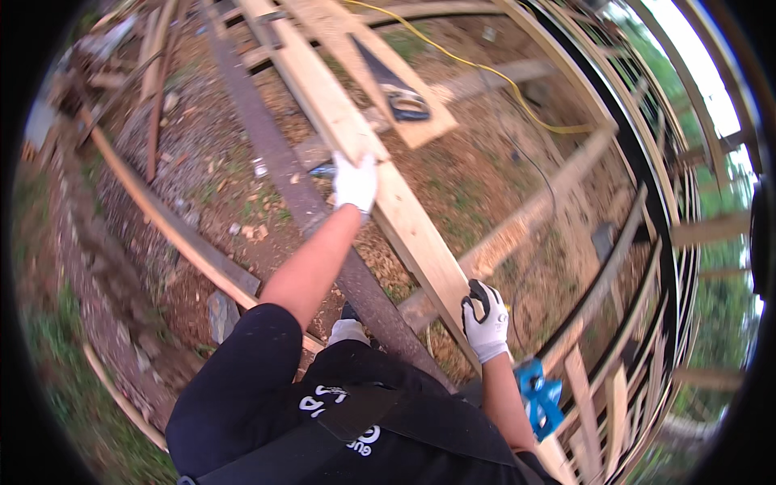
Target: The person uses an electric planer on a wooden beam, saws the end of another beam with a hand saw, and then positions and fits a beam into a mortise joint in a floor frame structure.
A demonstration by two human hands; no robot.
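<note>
A long pale wooden beam (420, 242) runs diagonally from the top of the view toward my right side. My left hand (354, 186), in a white glove, grips it around the middle, where an upper piece of pale timber (319, 97) overlaps it; some fingertips are hidden. My right hand (485, 319), in a white glove with dark fingers, is closed on the beam's edge farther down. A blue power tool (537, 396) is just below my right hand. A handsaw (404, 101) lies on a flat pale board (428, 129) beyond the beam.
A dark plank (275, 162) runs alongside the beam. Crossing rough timbers (529, 202) stand over dirt, grass and wood chips. A yellow cord (517, 89) trails at upper right. Framing (711, 226) lines the right side; loose boards (174, 222) and rocks (222, 315) lie at left.
</note>
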